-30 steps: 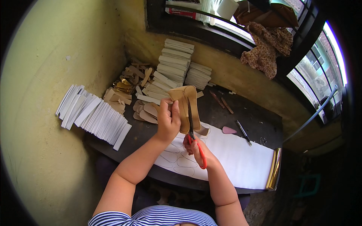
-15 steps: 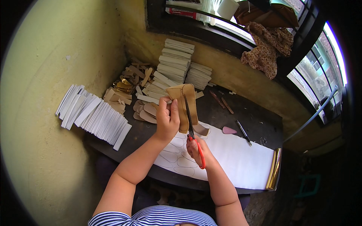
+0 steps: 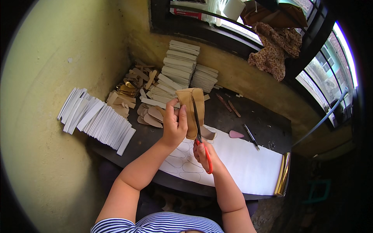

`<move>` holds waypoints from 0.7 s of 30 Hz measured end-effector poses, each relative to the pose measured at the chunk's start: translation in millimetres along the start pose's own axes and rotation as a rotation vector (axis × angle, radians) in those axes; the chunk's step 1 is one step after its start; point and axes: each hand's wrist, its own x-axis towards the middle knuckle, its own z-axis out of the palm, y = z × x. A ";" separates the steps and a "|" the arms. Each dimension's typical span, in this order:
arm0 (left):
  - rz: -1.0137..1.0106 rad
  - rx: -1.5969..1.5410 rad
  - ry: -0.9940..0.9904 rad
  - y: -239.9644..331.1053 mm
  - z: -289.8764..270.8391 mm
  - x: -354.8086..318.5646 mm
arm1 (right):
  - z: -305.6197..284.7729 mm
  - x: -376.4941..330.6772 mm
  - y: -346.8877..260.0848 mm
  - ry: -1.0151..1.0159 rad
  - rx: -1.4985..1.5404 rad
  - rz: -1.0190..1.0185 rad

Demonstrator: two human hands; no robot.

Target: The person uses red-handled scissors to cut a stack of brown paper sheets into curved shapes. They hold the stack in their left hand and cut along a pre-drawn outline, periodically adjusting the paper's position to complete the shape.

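Note:
A piece of tan sheet material with a curved outline drawn on it is pinched in my left hand, thumb toward me. My right hand grips red-handled scissors. Their dark blades lie along the tan piece, near the drawn line; whether the blades are fully closed I cannot tell. Below both hands a white sheet spreads over the dark table, marked with several rounded outlines. A curved brownish cut piece rests on it just beyond my right hand.
Stacked white strips stand at the table's left edge, with taller stacks against the wall. Rounded tan pieces lie left of my hands. A pink pointed piece, a pen and a gold roll are to the right.
The tan piece and my left hand have shifted slightly right and toward me. The scissors have moved a little with them, their blades still along the piece.

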 end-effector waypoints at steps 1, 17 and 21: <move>-0.001 -0.012 -0.001 0.9 0.3 0.2 | -1.5 -0.1 1.6 0.001 -0.007 0.004; 0.054 -0.003 -0.003 -3.7 4.3 -0.5 | -3.6 1.6 1.7 0.015 0.028 0.009; 0.023 -0.031 -0.017 0.5 6.0 0.0 | -5.5 2.6 4.8 0.028 0.004 -0.015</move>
